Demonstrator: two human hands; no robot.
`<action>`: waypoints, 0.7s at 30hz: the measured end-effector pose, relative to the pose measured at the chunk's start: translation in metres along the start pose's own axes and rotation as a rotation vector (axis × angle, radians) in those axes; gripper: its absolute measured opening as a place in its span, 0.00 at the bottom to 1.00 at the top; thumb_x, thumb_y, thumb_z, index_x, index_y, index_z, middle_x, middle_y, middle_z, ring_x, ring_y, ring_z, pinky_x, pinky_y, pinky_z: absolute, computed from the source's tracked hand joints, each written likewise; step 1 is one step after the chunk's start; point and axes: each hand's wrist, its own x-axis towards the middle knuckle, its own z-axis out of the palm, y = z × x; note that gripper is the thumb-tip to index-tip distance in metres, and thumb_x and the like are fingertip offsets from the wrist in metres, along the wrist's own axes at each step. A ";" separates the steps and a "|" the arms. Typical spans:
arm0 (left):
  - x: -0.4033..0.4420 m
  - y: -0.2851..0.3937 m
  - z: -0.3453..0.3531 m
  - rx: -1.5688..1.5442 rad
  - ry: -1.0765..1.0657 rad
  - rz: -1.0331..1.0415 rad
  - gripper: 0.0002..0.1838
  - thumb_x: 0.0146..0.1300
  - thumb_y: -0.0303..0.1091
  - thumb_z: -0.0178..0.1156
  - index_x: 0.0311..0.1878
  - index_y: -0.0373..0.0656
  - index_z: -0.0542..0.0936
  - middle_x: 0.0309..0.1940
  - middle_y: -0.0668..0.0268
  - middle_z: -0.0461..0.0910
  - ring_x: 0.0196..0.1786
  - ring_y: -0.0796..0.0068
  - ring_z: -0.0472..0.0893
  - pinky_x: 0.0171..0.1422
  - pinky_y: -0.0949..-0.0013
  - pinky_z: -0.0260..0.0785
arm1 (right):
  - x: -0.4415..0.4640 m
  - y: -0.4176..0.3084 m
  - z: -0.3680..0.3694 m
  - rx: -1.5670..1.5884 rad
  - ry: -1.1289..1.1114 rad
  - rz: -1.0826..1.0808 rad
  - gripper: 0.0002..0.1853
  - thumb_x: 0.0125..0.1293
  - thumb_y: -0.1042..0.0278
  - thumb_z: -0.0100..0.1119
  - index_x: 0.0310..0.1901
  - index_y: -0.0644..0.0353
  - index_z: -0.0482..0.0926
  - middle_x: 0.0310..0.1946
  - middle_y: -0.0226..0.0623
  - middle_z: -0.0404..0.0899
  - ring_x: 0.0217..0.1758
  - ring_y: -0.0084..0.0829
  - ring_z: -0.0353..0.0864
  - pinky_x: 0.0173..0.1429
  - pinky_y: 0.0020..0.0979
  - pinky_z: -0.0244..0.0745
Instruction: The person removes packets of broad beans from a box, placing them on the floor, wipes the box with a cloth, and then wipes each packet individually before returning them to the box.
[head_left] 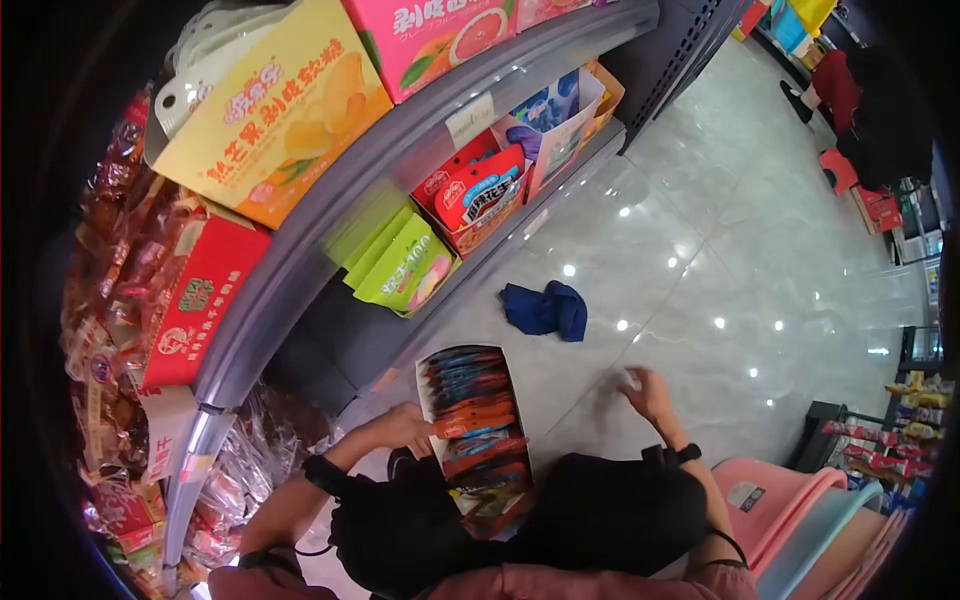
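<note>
A long open box (425,375) filled with a row of red, orange and blue snack packets (468,415) is between the person's dark-clad knees. My left hand (403,428) is at the box's left side, fingers closed on its edge beside an orange packet. To the right of the box, my right hand (648,397) hangs over the floor with its fingers apart, slightly blurred and empty. A crumpled dark blue cloth (545,310) lies on the tiles ahead.
Curved grey shelves (290,230) with candy boxes (280,115) and green packets (408,262) stand at the left. Pink and blue tubs (775,510) are at lower right, near a snack rack (860,440). Another person (885,120) in dark clothing is at upper right.
</note>
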 end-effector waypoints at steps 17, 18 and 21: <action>0.060 0.049 -0.021 0.891 0.236 0.541 0.17 0.57 0.36 0.48 0.18 0.37 0.77 0.20 0.53 0.79 0.23 0.55 0.79 0.34 0.55 0.70 | 0.046 0.006 0.076 -0.436 0.452 -0.453 0.14 0.52 0.72 0.60 0.43 0.56 0.76 0.36 0.41 0.73 0.41 0.44 0.71 0.45 0.42 0.63; 0.059 0.061 -0.018 0.733 0.294 0.386 0.17 0.57 0.37 0.49 0.20 0.35 0.79 0.18 0.53 0.79 0.24 0.54 0.79 0.35 0.55 0.70 | 0.035 0.018 0.076 -0.438 0.474 -0.364 0.14 0.52 0.73 0.59 0.43 0.57 0.75 0.36 0.43 0.73 0.40 0.44 0.71 0.45 0.42 0.63; 0.068 0.103 -0.015 0.144 0.116 0.229 0.18 0.55 0.31 0.48 0.24 0.18 0.74 0.22 0.38 0.77 0.24 0.53 0.82 0.30 0.58 0.75 | 0.013 0.033 0.061 -0.407 0.524 -0.268 0.15 0.54 0.68 0.60 0.45 0.56 0.74 0.35 0.43 0.72 0.41 0.44 0.70 0.44 0.41 0.64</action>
